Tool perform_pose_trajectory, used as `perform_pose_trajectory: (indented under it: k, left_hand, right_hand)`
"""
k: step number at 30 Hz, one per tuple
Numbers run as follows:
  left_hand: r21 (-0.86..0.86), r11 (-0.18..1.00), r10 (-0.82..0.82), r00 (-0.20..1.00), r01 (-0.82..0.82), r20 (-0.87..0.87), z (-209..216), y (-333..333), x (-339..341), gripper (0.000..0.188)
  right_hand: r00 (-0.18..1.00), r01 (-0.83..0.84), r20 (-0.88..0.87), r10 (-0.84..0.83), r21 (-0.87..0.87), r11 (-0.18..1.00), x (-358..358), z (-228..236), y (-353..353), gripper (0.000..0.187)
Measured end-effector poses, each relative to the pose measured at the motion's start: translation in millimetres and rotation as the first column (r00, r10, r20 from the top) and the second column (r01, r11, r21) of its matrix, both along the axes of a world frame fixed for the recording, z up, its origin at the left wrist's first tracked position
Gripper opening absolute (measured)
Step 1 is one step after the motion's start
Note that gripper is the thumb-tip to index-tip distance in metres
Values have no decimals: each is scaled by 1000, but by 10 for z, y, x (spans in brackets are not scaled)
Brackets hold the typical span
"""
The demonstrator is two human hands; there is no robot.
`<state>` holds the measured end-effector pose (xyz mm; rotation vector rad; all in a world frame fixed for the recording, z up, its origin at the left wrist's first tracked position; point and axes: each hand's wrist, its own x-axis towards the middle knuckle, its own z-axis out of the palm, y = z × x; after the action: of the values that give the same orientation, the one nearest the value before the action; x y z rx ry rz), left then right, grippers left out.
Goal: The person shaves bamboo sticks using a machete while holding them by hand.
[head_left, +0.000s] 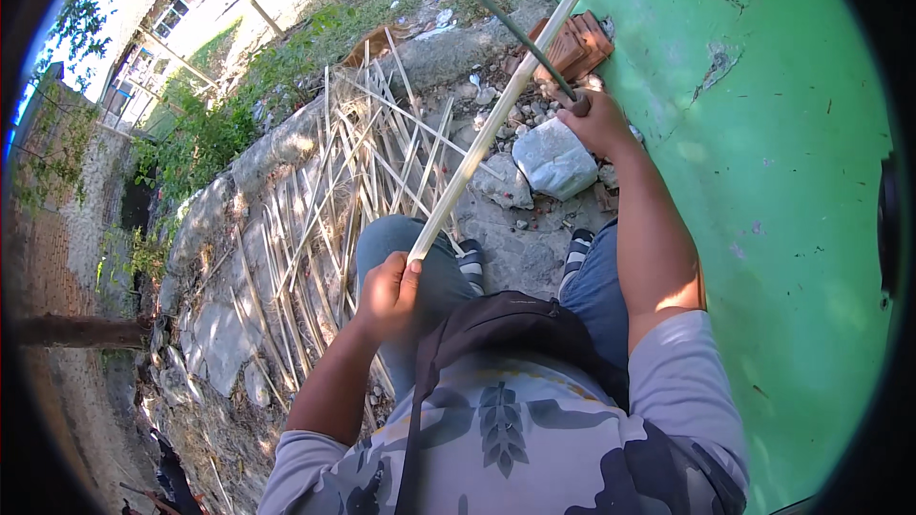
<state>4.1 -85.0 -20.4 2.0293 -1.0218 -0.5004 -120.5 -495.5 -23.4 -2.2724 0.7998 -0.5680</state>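
My left hand point(389, 298) is closed round the lower end of a long pale strip that looks like split bamboo point(496, 124). The strip slants up and to the right, away from me. In my right hand point(599, 124) is the handle of a machete, its long dark blade point(487, 2) pointing up and to the left. The blade crosses the strip's upper part in the picture; whether they touch I cannot tell. Just below my right hand lies a big whitish stone point(555, 160).
Many loose pale strips point(367, 148) lie criss-crossed on the stony ground, left and ahead of my knees. Reddish tiles point(577, 46) are stacked by the green wall point(773, 219), close along my right side. A low stone edge point(258, 157) and green plants point(196, 129) border the left.
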Motion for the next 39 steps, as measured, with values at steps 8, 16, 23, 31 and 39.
perform_pose_trajectory:
  k: [8, 16, 23, 31, 39]
  left_hand:
    - [40, 999, 7, 997, -10, 76, -31, -37, -29, 22]
    - [107, 994, -13, 994, 1, 105, 354, 514, -93, 20]
    - [92, 996, 4, 996, -12, 90, 335, 826, -101, 19]
    - [133, 989, 85, 982, -63, -166, 294, 1165, -222, 22]
    - [178, 978, 113, 994, -111, -2, 287, 951, -298, 22]
  right_hand:
    - [1000, 19, -17, -20, -66, 998, -99, 101, 181, 23]
    - [994, -50, 98, 57, -66, 997, -115, 78, 92, 21]
    - [990, -104, 71, 123, -222, 969, 63, 70, 422, 22]
    - [985, -168, 1, 171, -182, 969, -127, 213, 182, 18]
    - [996, -57, 61, 62, -80, 995, -70, 204, 337, 24]
